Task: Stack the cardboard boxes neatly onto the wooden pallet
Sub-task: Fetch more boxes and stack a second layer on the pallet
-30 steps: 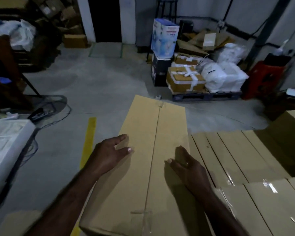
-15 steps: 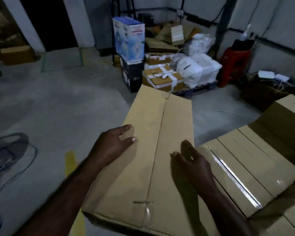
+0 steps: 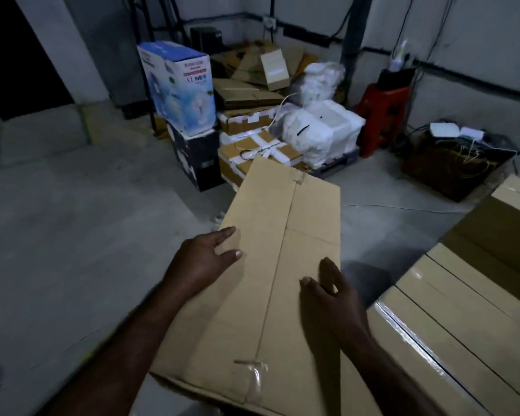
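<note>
- So, far left is just grey concrete floor (image 3: 57, 235).
- Back there a blue printed box (image 3: 180, 85) sits on top of a dark box (image 3: 198, 157).
- Left hand (image 3: 204, 259) is on the left edge of the cardboard box (image 3: 276, 235). Its grip is closed on it, with the thumb on top and the fingers along the edge.
- The box itself is long and flat, taped along the seam, and held up over the floor with its far end pointing away.
- White bags (image 3: 321, 127) are piled behind it.
- Right hand (image 3: 333, 295) has its grip clamped on the right edge, thumb on the top face.
- Red stool (image 3: 382, 115) is by the wall.
- Far right is a stack of taped boxes (image 3: 451, 310), just beside the held box.
</note>
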Available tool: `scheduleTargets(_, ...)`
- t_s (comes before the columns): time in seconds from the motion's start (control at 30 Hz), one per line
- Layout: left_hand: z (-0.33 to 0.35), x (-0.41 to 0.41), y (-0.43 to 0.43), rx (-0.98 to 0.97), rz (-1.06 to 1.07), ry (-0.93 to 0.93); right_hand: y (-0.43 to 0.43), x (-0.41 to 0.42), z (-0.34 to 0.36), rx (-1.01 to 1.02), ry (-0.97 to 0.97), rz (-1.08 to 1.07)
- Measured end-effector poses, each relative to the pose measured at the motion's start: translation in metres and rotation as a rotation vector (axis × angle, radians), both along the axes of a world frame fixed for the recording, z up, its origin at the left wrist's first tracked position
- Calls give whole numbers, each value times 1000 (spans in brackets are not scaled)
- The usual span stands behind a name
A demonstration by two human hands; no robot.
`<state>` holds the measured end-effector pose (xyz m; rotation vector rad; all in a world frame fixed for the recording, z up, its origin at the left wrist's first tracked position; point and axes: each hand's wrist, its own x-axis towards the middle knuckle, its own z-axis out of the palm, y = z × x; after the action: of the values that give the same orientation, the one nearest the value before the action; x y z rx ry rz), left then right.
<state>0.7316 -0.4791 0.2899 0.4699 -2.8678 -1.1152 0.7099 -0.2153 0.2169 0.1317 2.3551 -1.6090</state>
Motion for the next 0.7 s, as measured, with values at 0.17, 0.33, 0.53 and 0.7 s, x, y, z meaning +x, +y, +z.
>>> scheduleTargets(0.17,-3,-96,-28,-8,-73,-6,-30,-70,7,-70,22,-116)
scheduleTargets(0.33,-10,-209,-47,42,-215,-7,-49,-147,7,-54,47,-299)
scheduleTargets(0.53,1,-347,-36,73,-461,-3,-63,-224,12,-59,64,-571)
scheduleTargets(0.7,17,-436,5,72,-697,24,-54,-257,29,112,102,-753)
